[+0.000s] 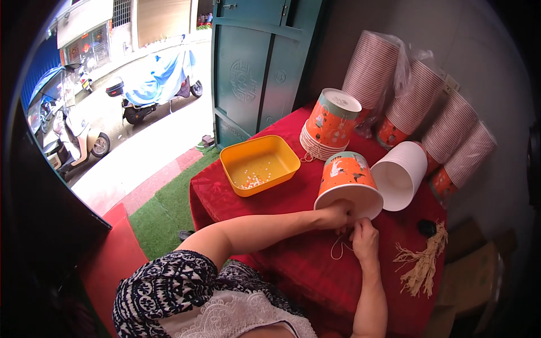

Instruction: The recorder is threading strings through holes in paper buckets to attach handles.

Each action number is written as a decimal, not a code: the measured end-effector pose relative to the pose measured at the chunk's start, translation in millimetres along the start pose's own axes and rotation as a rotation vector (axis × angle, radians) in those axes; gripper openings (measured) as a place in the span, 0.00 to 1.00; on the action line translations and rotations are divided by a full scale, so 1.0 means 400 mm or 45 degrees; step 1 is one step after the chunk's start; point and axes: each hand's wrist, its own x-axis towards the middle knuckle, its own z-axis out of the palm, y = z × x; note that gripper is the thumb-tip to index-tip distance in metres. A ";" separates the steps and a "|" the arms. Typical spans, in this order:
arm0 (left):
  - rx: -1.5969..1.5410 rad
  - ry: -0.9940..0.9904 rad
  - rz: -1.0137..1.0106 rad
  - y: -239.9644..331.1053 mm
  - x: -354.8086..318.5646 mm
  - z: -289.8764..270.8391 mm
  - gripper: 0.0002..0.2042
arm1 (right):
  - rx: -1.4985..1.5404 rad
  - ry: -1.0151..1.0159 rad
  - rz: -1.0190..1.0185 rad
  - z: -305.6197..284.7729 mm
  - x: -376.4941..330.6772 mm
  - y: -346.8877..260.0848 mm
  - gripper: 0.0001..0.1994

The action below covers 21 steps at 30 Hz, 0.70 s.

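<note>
An orange paper bucket (pixel 348 170) with a green base band and white inside lies tilted on its side, mouth toward me. My left hand (pixel 336 216) is closed at its lower rim, some fingers reaching inside the mouth and partly hidden. Just right of it, my right hand (pixel 365 239) pinches a thin cord (pixel 336 253) at the rim; a loop of it hangs below. Beside this bucket lies another bucket (pixel 401 174), its white mouth facing me. Behind stands an upside-down stack of orange buckets (pixel 332 124), with cord at its rims.
A yellow plastic basin (pixel 235 179) with small white and orange pieces sits on the red-covered table (pixel 270 225). Tall bucket stacks (pixel 414 93) in plastic line the wall. A cord bundle (pixel 425 262) and a black round object (pixel 426 227) lie right. A green door (pixel 242 73) stands open beyond.
</note>
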 end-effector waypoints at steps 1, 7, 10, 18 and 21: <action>-0.027 0.021 -0.020 -0.001 0.001 0.000 0.07 | 0.019 -0.028 0.010 -0.001 0.000 -0.003 0.06; -0.035 0.038 -0.081 0.001 0.009 -0.004 0.05 | 0.072 -0.125 -0.029 -0.019 -0.001 -0.016 0.04; -0.028 0.004 -0.085 0.002 0.010 -0.010 0.05 | 0.078 -0.128 -0.048 -0.022 0.000 -0.023 0.04; -0.030 0.019 -0.066 0.006 -0.008 -0.004 0.05 | 0.032 0.053 -0.088 -0.010 -0.001 -0.031 0.04; -0.004 0.031 -0.069 0.013 -0.016 0.000 0.05 | 0.027 0.160 -0.066 0.001 -0.006 -0.037 0.05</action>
